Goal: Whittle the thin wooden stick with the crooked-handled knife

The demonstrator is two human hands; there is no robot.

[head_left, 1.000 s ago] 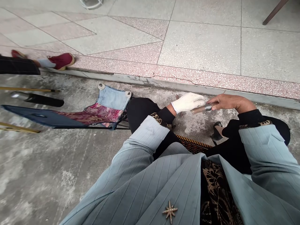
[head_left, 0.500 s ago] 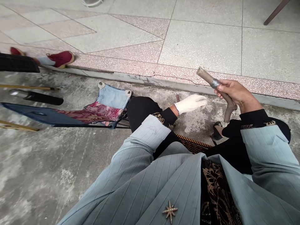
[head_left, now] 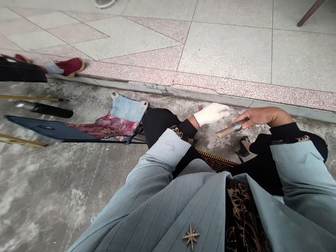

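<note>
A piece of forked branch (head_left: 225, 132) with silver wire (head_left: 237, 126) wound round it is gripped in my bare right hand (head_left: 258, 117). Its cut end points left and a little downward, and its other end is hidden behind the hand. My left hand (head_left: 211, 113), in a white knitted glove, hovers just left of the branch without touching it. The gloved fingers reach to the right, slightly bent, with nothing visible in them. A small reddish-brown piece (head_left: 200, 108) lies on the ground behind the glove.
A folding chair (head_left: 126, 108) with denim and floral fabric stands on my left. Beyond it are another person's red shoe (head_left: 70, 66) and a dark tube-like object (head_left: 54, 109). A raised tiled step (head_left: 225, 94) runs across ahead. My shoe (head_left: 244, 147) is below the branch.
My right hand has turned over with the branch, so its cut end has swung from up-left to down-left. The gloved left hand has shifted slightly left, and its fingers look more bent.
</note>
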